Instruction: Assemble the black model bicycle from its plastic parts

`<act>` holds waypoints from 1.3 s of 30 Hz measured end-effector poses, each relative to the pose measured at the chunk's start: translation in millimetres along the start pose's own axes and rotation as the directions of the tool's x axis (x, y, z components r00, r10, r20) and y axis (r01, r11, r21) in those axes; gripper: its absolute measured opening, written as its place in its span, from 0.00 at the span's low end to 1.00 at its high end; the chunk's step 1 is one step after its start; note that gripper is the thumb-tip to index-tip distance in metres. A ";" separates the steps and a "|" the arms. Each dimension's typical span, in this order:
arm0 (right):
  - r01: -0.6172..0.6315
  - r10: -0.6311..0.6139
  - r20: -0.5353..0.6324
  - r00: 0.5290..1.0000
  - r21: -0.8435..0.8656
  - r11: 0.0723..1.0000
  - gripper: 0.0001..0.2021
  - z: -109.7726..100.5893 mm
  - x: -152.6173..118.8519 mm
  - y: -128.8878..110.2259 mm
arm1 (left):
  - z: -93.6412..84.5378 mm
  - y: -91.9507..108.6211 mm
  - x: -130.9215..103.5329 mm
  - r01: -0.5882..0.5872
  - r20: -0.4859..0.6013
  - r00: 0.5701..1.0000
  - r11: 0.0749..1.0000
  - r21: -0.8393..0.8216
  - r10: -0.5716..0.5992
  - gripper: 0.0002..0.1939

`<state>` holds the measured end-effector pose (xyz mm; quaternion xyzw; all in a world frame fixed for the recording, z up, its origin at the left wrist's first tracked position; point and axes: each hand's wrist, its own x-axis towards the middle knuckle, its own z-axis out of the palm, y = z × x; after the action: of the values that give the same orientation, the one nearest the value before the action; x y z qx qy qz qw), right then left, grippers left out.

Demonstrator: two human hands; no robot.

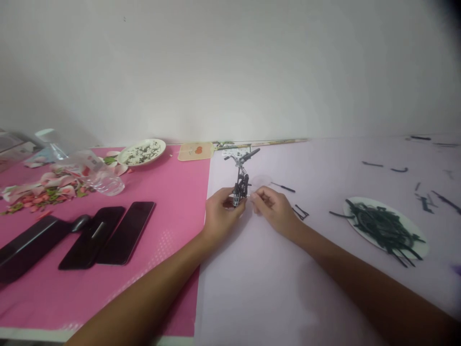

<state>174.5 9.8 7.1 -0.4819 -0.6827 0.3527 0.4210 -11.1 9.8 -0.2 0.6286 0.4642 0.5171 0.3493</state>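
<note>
A small dark model bicycle (241, 179) with handlebars stands upright at the middle of the table. My left hand (224, 209) is closed around its lower part. Close to its right side, my right hand (269, 204) is pinched, with a tiny light-coloured piece just showing at the fingertips, too small to name. Behind the right hand lies a thin screwdriver (285, 187) with a dark handle. A small black frame-like part (301, 212) rests to the right of the right hand.
At the right is a white plate (427, 250) heaped with dark parts, with loose pieces beyond it. The pink left side holds two phones (126, 233), a black case (30, 245), a clear bottle (93, 173), petals (57, 185) and a plate of white bits (163, 146).
</note>
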 end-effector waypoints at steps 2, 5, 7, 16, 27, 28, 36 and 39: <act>-0.003 0.003 0.017 1.000 -0.013 1.000 0.23 -0.5 -0.6 -0.9 | 0.2 2.8 -0.2 -0.005 0.016 1.000 1.000 -0.006 0.005 0.07; -0.044 0.044 0.030 0.999 -0.005 0.999 0.27 -1.1 -1.5 -1.1 | 0.4 7.4 -0.5 -0.011 0.036 0.999 1.000 -0.004 0.011 0.07; -0.051 0.051 0.028 0.998 0.011 0.999 0.26 -1.1 -1.7 -0.4 | 0.5 8.3 -0.5 0.002 0.033 0.999 1.000 -0.013 -0.002 0.07; 0.006 -0.006 -0.001 1.000 -0.006 1.000 0.18 0.0 0.2 2.9 | 0.4 4.0 0.6 0.034 0.005 0.999 0.999 -0.031 -0.033 0.08; 0.006 -0.006 -0.002 1.000 0.003 1.000 0.17 -0.4 -0.8 2.7 | 0.9 4.9 -1.4 -0.018 0.008 1.000 1.000 0.022 0.018 0.08; 0.013 -0.013 -0.008 1.000 0.000 1.000 0.15 -0.6 -0.6 2.9 | 0.8 4.2 -1.3 -0.009 0.006 1.000 1.000 0.018 0.008 0.08; -0.005 0.006 0.029 1.000 -0.029 1.000 0.22 -0.7 -0.7 -0.8 | 1.4 4.9 -1.4 -0.051 0.014 0.999 0.998 0.035 0.051 0.07; -0.022 0.022 0.026 0.999 -0.015 1.000 0.23 -0.9 -1.0 -1.4 | 1.3 6.2 -1.9 -0.055 0.018 0.998 0.998 0.042 0.054 0.07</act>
<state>174.9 8.5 8.5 -0.4880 -0.6854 0.3584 0.4046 -8.4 6.0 4.6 0.6526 0.4547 0.5114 0.3254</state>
